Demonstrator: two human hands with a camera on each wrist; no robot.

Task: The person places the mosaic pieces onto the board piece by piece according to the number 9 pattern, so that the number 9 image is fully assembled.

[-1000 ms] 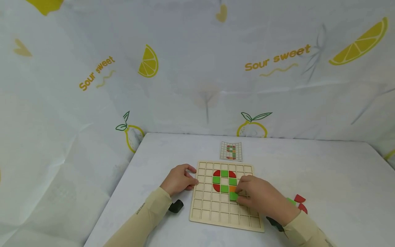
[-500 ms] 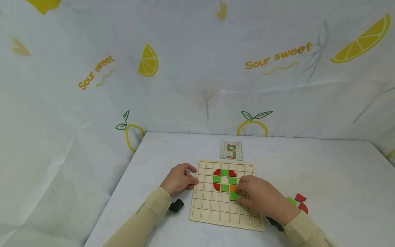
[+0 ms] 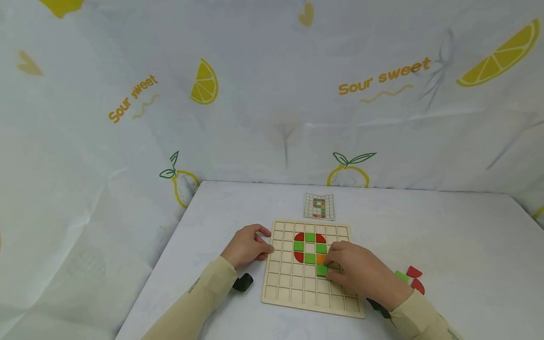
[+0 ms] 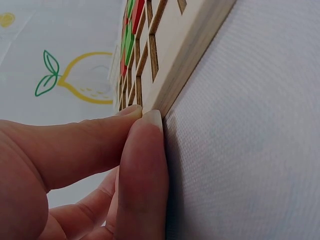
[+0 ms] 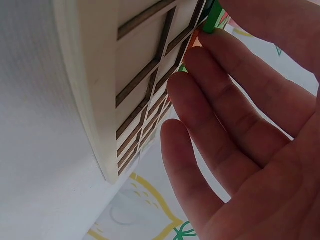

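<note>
A light wooden grid board [image 3: 293, 293] lies flat on the table. Red quarter-round and green square tiles form a ring in its upper middle, with an orange tile [image 3: 320, 259] at the ring's lower right. My right hand [image 3: 359, 271] pinches a green square tile [image 3: 321, 270] between thumb and index finger, just below the orange one; in the right wrist view this tile [image 5: 214, 17] stands tilted above the grid, and the other fingers are spread over the board. At the board's left edge, my left hand [image 3: 247, 243] holds the rim with thumb and index fingertips.
A small pattern card [image 3: 318, 206] with a coloured grid figure lies behind the board. Loose red quarter-round pieces [image 3: 414, 272] and a green piece [image 3: 401, 276] lie right of the right hand. A lemon-print cloth [image 3: 255, 132] hangs behind the white table [image 3: 459, 236].
</note>
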